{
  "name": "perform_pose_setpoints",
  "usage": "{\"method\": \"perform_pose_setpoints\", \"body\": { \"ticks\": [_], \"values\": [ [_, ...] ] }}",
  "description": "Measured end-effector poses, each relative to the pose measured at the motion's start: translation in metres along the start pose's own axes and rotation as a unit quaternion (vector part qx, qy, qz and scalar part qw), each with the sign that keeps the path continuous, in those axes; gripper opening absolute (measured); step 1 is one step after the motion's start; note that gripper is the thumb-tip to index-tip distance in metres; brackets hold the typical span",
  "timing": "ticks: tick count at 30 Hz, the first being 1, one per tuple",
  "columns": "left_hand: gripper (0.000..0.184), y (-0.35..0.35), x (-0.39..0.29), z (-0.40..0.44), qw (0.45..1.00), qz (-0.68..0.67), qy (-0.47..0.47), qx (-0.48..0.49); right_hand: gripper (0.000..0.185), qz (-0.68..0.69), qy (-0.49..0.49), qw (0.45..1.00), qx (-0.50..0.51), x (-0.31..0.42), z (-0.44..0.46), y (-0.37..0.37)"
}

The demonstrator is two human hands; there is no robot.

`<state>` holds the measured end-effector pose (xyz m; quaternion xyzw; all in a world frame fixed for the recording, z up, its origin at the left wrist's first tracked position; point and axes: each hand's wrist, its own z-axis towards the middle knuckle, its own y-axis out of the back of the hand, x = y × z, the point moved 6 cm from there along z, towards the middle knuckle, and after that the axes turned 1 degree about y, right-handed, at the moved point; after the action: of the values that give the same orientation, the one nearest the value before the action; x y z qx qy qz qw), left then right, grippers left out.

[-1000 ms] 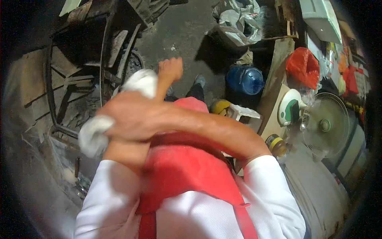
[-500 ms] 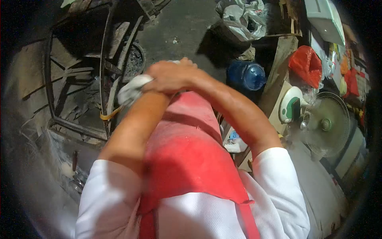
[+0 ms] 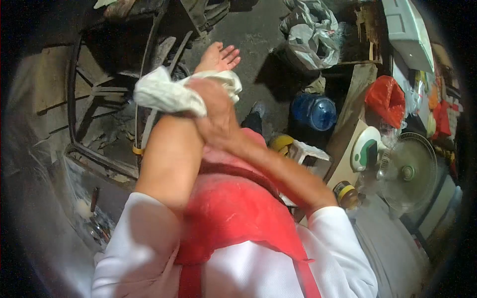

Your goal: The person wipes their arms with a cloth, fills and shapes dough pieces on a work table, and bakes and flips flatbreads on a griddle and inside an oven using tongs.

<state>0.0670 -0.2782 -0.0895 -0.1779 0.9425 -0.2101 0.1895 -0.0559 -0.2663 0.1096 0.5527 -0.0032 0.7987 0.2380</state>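
Observation:
My left arm stretches forward with its hand (image 3: 218,58) open, palm up and fingers spread, holding nothing. Across that forearm lies a white cloth (image 3: 169,94), bunched on its left side and wrapping over toward the wrist. My right hand (image 3: 212,102) is closed on the cloth and presses it against the left forearm; motion blurs its fingers somewhat. Below both arms hangs a red apron (image 3: 233,208), worn over a white shirt.
On the left stands a dark metal frame (image 3: 74,94) over wooden pieces. To the right are a blue water jug (image 3: 320,113), plastic bags (image 3: 313,42), a red bag (image 3: 386,102), a fan (image 3: 407,171) and a brown jar (image 3: 346,193). A shoe (image 3: 258,108) shows below.
My right hand and the cloth have slid from near the left wrist back along the forearm. The left hand has come into view, stretched forward and open. The view has shifted slightly.

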Motion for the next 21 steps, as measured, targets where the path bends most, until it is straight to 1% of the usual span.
{"method": "perform_pose_setpoints", "body": {
  "ticks": [1, 2, 3, 4, 5, 6, 8, 9, 10, 11, 12, 13, 14, 15, 16, 17, 18, 20, 21],
  "values": [
    [0.034, -0.006, -0.007, -0.001, 0.999, -0.025, -0.005, 0.024, 0.04, 0.037, -0.068, 0.996, 0.034, 0.018, -0.006, -0.004],
    [0.034, -0.002, -0.02, 0.007, 0.999, -0.021, -0.011, 0.024, 0.036, 0.096, -0.022, 0.995, -0.022, 0.045, -0.009, -0.002],
    [0.031, 0.008, -0.031, 0.02, 0.998, -0.063, -0.015, 0.026, 0.038, 0.148, 0.017, 0.989, 0.0, 0.07, -0.014, 0.0],
    [0.027, 0.017, -0.035, 0.031, 0.994, -0.107, -0.014, 0.028, 0.037, 0.127, 0.084, 0.981, 0.12, 0.095, -0.017, 0.0],
    [0.02, 0.019, -0.043, 0.025, 0.99, -0.12, -0.054, -0.049, 0.037, 0.108, 0.083, 0.986, 0.093, 0.088, -0.019, -0.002],
    [0.021, 0.02, -0.045, 0.028, 0.99, -0.123, -0.059, -0.041, 0.037, 0.089, 0.081, 0.99, 0.067, 0.078, -0.025, -0.005],
    [0.02, 0.015, -0.033, 0.028, 0.982, -0.182, -0.04, -0.011, 0.037, 0.035, 0.175, 0.984, 0.027, 0.032, -0.023, -0.007],
    [0.021, 0.011, -0.025, 0.023, 0.983, -0.177, -0.036, -0.02, 0.042, 0.056, 0.072, 0.996, -0.02, 0.012, -0.017, -0.004],
    [0.022, 0.012, -0.009, 0.012, 0.984, -0.172, -0.027, -0.038, 0.047, 0.03, 0.028, 0.999, -0.028, -0.019, -0.015, 0.0],
    [0.032, 0.014, 0.004, 0.012, 0.986, -0.16, -0.048, -0.021, 0.055, -0.017, 0.001, 0.999, -0.039, -0.052, -0.018, 0.004],
    [0.039, 0.028, 0.017, 0.035, 0.986, -0.131, -0.041, 0.095, 0.049, -0.051, -0.022, 0.998, 0.0, -0.081, -0.01, 0.011],
    [0.039, 0.043, 0.032, 0.058, 0.981, -0.007, -0.114, 0.156, 0.037, -0.105, -0.016, 0.994, -0.012, -0.111, -0.012, 0.019],
    [0.039, 0.045, 0.04, 0.068, 0.952, 0.117, -0.186, 0.212, 0.024, -0.06, -0.057, 0.989, -0.119, -0.104, -0.006, 0.037],
    [0.039, 0.053, 0.044, 0.071, 0.985, 0.056, -0.118, 0.109, 0.024, 0.056, -0.261, 0.961, -0.076, -0.121, -0.007, 0.048],
    [0.039, 0.055, 0.05, 0.059, 0.999, -0.004, -0.043, 0.003, 0.03, 0.166, -0.423, 0.885, -0.097, -0.131, -0.013, 0.061],
    [0.043, 0.043, 0.033, 0.009, 0.987, 0.119, -0.092, -0.047, 0.035, 0.173, -0.422, 0.876, -0.155, -0.134, -0.017, 0.078],
    [0.046, 0.036, 0.015, -0.048, 0.956, 0.239, -0.146, -0.091, 0.04, 0.18, -0.414, 0.867, -0.212, -0.137, -0.016, 0.094],
    [0.059, 0.06, 0.012, -0.085, 0.946, 0.306, -0.077, -0.074, 0.048, 0.259, -0.402, 0.846, -0.237, -0.128, -0.018, 0.109],
    [0.066, 0.058, 0.027, -0.103, 0.957, 0.29, 0.026, -0.001, 0.053, 0.282, -0.387, 0.849, -0.224, -0.122, -0.018, 0.108]
  ]
}}
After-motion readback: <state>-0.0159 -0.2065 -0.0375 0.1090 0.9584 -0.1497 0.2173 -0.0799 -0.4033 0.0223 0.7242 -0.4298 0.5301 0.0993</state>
